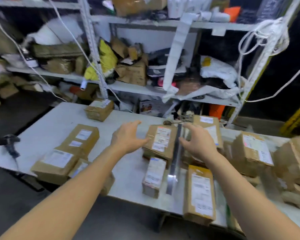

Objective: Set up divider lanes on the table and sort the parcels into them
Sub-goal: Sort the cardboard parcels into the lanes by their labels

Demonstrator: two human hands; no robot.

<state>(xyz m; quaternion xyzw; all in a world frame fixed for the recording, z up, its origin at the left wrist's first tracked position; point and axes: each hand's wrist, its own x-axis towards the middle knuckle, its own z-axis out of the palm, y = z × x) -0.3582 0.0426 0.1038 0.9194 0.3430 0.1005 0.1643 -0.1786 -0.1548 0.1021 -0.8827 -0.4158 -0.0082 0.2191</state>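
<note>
A white table [59, 118] carries several brown cardboard parcels with white labels. A thin metal divider bar [176, 158] runs front to back across the middle. Left of it lies a labelled parcel [160, 141], with a smaller parcel [153, 177] in front of it. My left hand [128, 137] hovers open at that parcel's left edge, fingers spread. My right hand [197, 141] is open over the divider, thumb near the bar. A long parcel [200, 193] lies right of the bar near the front edge.
More parcels lie at the left front [59, 163], left middle [81, 137], far edge [100, 109] and piled at the right [255, 151]. A barcode scanner [11, 146] sits at the table's left end. Cluttered shelves [137, 87] with hanging cords stand behind.
</note>
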